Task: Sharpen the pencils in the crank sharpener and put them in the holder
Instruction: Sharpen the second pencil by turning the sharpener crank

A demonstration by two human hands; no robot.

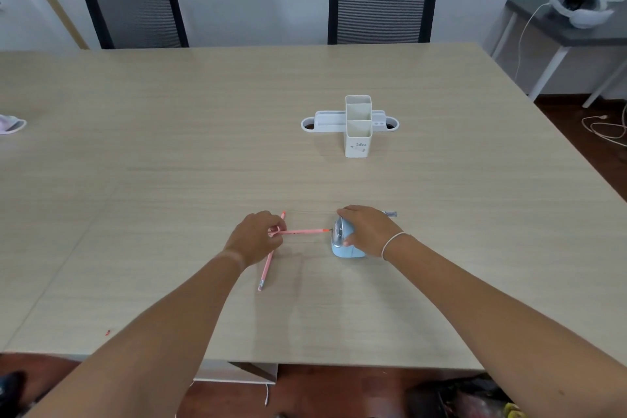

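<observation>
The right hand [368,231] wraps its grip over the blue crank sharpener [346,243], likely bracing it; left of the sharpener the left hand [259,236] pinches a pink pencil [305,231] aimed at its mouth; a second pencil [268,265] lies on the tabletop [203,146]; the white holder [358,127] stands beyond the sharpener, seemingly empty.

pink pencil [305,231] level, tip at blue sharpener [344,248] | second pencil [266,268] flat | white holder [358,125] upright
</observation>
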